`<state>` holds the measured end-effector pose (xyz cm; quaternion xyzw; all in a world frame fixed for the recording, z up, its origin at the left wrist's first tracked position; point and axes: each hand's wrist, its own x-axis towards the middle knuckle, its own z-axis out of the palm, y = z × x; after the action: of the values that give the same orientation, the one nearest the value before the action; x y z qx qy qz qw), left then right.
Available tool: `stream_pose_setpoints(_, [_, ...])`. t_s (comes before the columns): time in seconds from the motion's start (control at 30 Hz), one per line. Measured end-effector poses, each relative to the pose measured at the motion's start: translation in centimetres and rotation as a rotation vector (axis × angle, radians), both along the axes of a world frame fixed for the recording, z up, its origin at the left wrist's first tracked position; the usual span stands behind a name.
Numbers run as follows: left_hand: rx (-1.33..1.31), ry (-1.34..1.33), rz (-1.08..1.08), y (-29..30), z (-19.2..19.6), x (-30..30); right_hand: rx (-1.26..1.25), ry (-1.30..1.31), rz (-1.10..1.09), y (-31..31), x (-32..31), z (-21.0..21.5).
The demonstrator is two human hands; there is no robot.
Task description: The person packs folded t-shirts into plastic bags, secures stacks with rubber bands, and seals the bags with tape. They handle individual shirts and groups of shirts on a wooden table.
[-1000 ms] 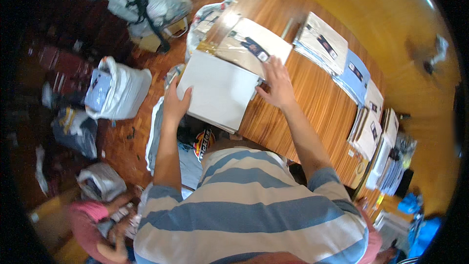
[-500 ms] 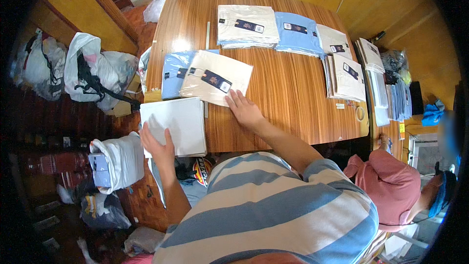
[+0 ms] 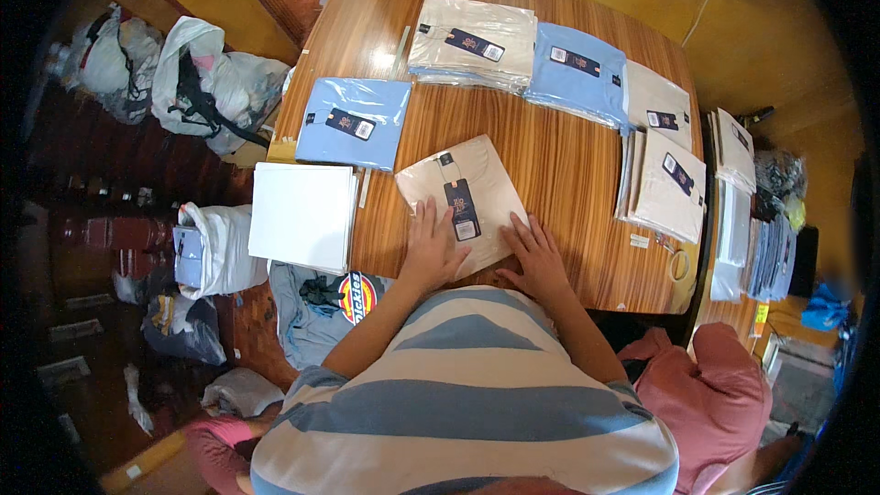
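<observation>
A folded beige garment (image 3: 496, 187) in transparent plastic lies tilted on the table in front of me, with a dark hang tag (image 3: 463, 208) on top. My left hand (image 3: 431, 246) rests flat on its near left part, fingers apart, beside the tag. At its right edge, the spread fingers of my right hand (image 3: 539, 261) touch the plastic. Neither hand is closed around anything. Farther left is a bagged light-blue garment (image 3: 378, 105) with a similar tag. Nearer the left edge sits a stack of white sheets (image 3: 301, 213).
At the back of the wooden table (image 3: 431, 119) lie beige (image 3: 504, 18) and blue packed garments (image 3: 573, 92); another beige pile (image 3: 662, 192) stands right, near a tape roll (image 3: 678, 265). A person in red (image 3: 701, 394) is at the right. Stuffed bags (image 3: 197, 82) crowd the left floor.
The beige garment has moved off the blue one, right and nearer to me, and turned. My left hand has left the white stack for the garment; my right hand is now at its right edge.
</observation>
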<state>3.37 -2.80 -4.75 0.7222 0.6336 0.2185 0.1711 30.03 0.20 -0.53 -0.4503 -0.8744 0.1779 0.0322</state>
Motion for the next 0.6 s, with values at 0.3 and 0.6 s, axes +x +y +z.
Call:
stream_pose_setpoints(0.3, [-0.058,0.092,0.016,4.1,-1.0,2.6,0.04,0.225,0.025,2.1,5.8,-4.0])
stream_pose_setpoints(0.6, [-0.061,0.219,0.268,1.2,2.7,7.7,-0.096,0.469,-0.316,4.7,7.3,-6.1])
